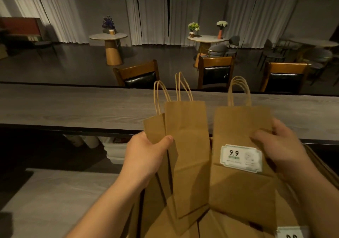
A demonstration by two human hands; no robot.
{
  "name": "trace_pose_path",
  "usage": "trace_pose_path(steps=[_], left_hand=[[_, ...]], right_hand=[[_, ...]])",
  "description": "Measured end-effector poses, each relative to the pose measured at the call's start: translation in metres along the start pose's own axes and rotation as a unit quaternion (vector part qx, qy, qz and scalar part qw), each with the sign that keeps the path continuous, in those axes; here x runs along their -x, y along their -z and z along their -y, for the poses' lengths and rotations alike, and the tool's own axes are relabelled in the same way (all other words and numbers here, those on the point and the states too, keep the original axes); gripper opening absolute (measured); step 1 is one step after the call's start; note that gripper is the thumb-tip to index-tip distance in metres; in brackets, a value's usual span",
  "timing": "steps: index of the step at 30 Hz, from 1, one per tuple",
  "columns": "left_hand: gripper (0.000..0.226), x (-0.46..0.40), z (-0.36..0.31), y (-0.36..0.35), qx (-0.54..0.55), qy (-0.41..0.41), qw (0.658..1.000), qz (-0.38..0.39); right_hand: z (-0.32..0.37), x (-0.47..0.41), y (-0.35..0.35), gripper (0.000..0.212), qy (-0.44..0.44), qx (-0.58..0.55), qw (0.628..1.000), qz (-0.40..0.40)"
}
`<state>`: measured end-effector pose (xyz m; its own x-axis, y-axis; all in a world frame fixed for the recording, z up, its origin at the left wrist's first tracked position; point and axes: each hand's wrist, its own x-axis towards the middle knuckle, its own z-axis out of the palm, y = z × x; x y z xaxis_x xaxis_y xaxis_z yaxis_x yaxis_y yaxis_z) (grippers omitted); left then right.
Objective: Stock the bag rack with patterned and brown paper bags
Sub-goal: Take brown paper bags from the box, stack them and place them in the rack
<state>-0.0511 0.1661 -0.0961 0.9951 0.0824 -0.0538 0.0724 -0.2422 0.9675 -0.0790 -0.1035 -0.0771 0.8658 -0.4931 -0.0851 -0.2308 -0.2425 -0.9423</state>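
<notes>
While your left thumb (167, 139) presses down on the front of the brown paper, the rest of your left hand (146, 155) curls behind two flat brown bags (187, 146), pinching them low on their left edge. The two are fanned slightly, one tucked behind and to the left of the other, their twisted paper handles (180, 87) standing upright against the grey counter (73, 105).

Your right hand (282, 147) grips a second bunch of brown bags (242, 120) by the right edge, fingers (260, 136) curled over the front and resting just above a white price sticker (241, 158) that reads 9.9. Several handle loops (239, 91) stacked together at the top tell you there is more than one bag in this bunch; how many, you cannot tell.

Both bunches are held up side by side, close but with a narrow gap between them, above a loose pile of more brown bags (211, 225) lying low in front of you. Another sticker (291, 233) peeks in at the bottom right edge.

Beyond the counter stand three wooden chairs with dark padded backs (139, 76), then two round tables (110, 36) bearing potted flowers (193, 27), and pale curtains (152, 12) along the far wall.
</notes>
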Motion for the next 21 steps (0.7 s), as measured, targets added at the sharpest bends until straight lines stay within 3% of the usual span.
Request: trace_pose_path(steps=[2,4,6,8,11,12,13,15,16,18,19,21], left_hand=[[0.015,0.001,0.0,0.002,-0.066,-0.038,0.997,-0.017],[0.014,0.006,-0.006,-0.001,-0.088,-0.079,0.993,-0.008],[0.056,0.014,-0.013,-0.009,-0.049,-0.097,0.994,0.03],[0.075,0.019,-0.019,-0.018,0.011,-0.083,0.992,0.096],[0.067,0.028,-0.024,-0.031,0.138,-0.05,0.964,0.221],[0.071,0.028,-0.023,-0.033,0.156,-0.031,0.953,0.259],[0.075,0.029,-0.021,-0.035,0.164,-0.022,0.943,0.288],[0.075,0.027,-0.022,-0.035,0.168,-0.036,0.949,0.264],[0.073,0.023,-0.022,-0.035,0.145,-0.058,0.965,0.212],[0.091,0.015,-0.023,-0.033,0.029,-0.075,0.994,0.074],[0.097,0.013,-0.023,-0.031,0.013,-0.051,0.997,0.056],[0.081,0.015,-0.023,-0.032,0.069,0.006,0.989,0.128]], right_hand=[[0.005,0.004,0.003,0.029,0.063,0.085,0.994,-0.036],[0.013,0.017,-0.008,0.03,0.103,0.096,0.99,-0.011],[0.017,0.032,-0.027,0.029,0.123,0.081,0.987,0.062],[0.02,0.047,-0.044,0.03,0.116,0.065,0.98,0.15],[0.017,0.054,-0.053,0.085,0.12,0.069,0.963,0.231],[0.018,0.054,-0.051,0.085,0.105,0.061,0.965,0.232],[0.019,0.052,-0.045,0.07,0.084,0.029,0.971,0.224],[0.018,0.042,-0.031,0.038,0.012,-0.081,0.974,0.209],[0.018,0.036,-0.023,0.035,-0.024,-0.146,0.965,0.218],[0.017,0.028,-0.011,0.044,-0.06,-0.239,0.94,0.235],[0.018,0.027,-0.01,0.047,-0.068,-0.263,0.933,0.236],[0.016,0.027,-0.013,0.046,-0.059,-0.256,0.939,0.224]])
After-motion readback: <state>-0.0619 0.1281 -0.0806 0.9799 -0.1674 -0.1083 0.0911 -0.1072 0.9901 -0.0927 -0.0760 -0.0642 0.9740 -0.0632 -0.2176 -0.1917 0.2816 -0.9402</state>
